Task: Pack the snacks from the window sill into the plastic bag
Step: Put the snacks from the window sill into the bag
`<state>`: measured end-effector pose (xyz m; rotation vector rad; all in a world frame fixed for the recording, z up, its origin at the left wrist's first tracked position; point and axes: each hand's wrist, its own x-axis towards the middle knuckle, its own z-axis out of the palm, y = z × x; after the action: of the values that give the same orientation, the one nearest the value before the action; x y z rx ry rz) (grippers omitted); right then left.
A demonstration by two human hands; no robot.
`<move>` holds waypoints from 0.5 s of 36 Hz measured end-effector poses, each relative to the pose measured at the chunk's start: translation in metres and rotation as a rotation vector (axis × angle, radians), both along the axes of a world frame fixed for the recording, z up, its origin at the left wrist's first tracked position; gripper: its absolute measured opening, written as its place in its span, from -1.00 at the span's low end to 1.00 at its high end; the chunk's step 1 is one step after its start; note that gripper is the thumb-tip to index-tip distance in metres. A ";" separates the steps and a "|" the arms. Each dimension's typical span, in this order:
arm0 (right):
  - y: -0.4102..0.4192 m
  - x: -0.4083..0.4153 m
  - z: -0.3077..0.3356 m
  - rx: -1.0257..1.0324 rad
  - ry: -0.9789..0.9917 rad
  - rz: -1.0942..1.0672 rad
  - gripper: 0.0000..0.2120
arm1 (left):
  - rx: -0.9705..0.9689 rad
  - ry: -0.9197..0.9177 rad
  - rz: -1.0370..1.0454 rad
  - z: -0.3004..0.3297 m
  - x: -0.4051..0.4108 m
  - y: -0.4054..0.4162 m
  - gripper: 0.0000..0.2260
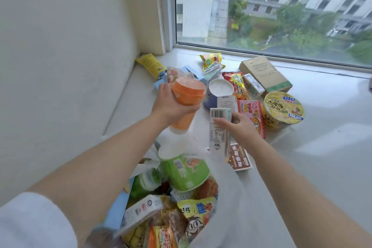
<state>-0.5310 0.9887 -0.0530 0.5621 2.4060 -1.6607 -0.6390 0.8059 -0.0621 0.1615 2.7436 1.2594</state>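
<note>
A white window sill (314, 147) runs below a window (271, 12) that looks out on grey buildings and trees. The left hand (171, 104) has its grip closed round an orange cup (188, 91), fingers curled about its body and the cup held tilted above the sill. The right hand (239, 127) pinches a flat white packet (218, 129) with a barcode on its upper end, hanging just over the mouth of the plastic bag (227, 203). The bag sits open at the near edge and already holds a green cup (187, 171) lying on its side, a green bottle (143, 183), a yellow cartoon packet (197, 213) and other wrappers packed tightly together. Still out on the sill are a purple cup (216, 92) lying on its side, a red snack bag (237, 84), a pink packet (253, 115), a yellow noodle bowl (283, 108), a brown box (265, 72), a yellow tube (152, 64) near the corner and a brown packet (240, 159) just beside the bag.
</note>
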 end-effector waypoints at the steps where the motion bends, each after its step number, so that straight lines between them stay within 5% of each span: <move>1: -0.003 0.007 0.007 0.009 0.037 0.005 -0.92 | 0.012 0.012 0.014 0.000 0.008 -0.009 -0.14; 13: -0.052 0.067 0.050 -0.045 0.329 0.028 -0.68 | 0.180 0.165 0.078 0.030 0.146 -0.084 -0.20; 18: -0.076 0.081 0.045 0.165 0.358 0.160 -0.47 | 0.098 0.183 0.077 0.014 0.176 -0.116 -0.24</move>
<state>-0.4498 0.9130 -0.0084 0.0903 2.7692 -1.6199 -0.4627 0.6900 -0.0481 0.1901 2.8661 1.4699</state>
